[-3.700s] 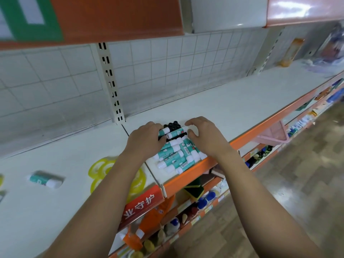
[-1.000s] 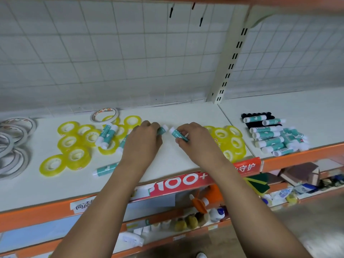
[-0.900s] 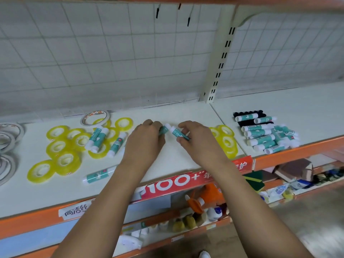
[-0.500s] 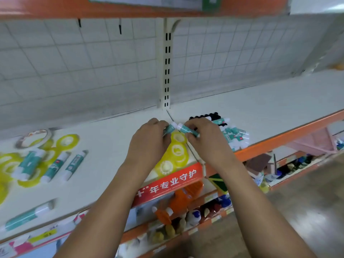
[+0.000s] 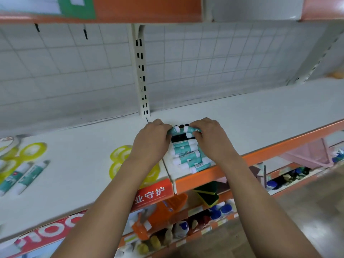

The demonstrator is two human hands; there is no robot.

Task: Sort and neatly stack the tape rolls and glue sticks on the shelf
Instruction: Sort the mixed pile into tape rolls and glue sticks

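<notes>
Head view. My left hand [image 5: 150, 140] sits at frame centre, fingers curled round a teal glue stick [image 5: 173, 129] with its white cap pointing right. My right hand [image 5: 210, 138] is just beside it, fingers curled round a second glue stick [image 5: 192, 129], cap pointing left — the two caps nearly meet.

Both sticks are held over the rear end of the glue-stick pile [image 5: 188, 158]. The pile lies on the white shelf [image 5: 260, 116] just below centre, near the orange front edge. Black items [image 5: 178, 139] lie at the pile's rear.

Yellow tape rolls [image 5: 120, 157] lie left of the pile, partly under my left forearm. At the left edge — further tape rolls [image 5: 33, 150] and two loose glue sticks [image 5: 22, 176].
</notes>
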